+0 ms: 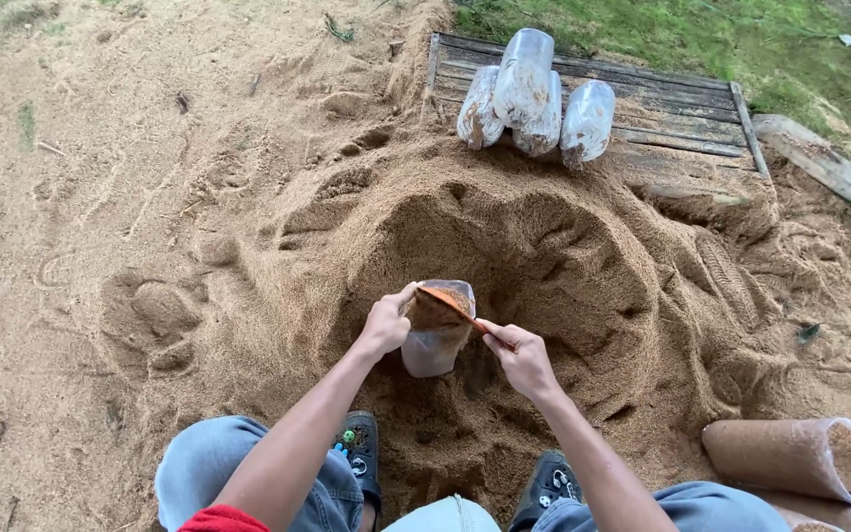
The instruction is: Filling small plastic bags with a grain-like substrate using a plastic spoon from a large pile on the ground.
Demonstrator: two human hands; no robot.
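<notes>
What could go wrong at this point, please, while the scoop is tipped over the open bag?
The scoop sits at the rim of the plastic bag, so sawdust may spill past the mouth. Only the left hand pinches one edge; the soft bag could fold or tip. The right hand grips the handle's end, giving loose control.

Outdoor site, daylight, soft and even, no hard shadows. Ground is loose tan sawdust (100, 197) spread wide, marked with shoe prints and scuffs on the left side. A large heap of sawdust (563, 266) fills the centre, hollowed at its near face. Behind the heap lies a weathered wooden pallet (662, 118), grey slats, its near edge partly buried. Grass (701, 34) runs along the top right, with thinner tufts at the top left corner. A pale plank (824, 163) lies tilted just beside the pallet's right end. Scattered twigs and dark bits dot the sawdust.
</notes>
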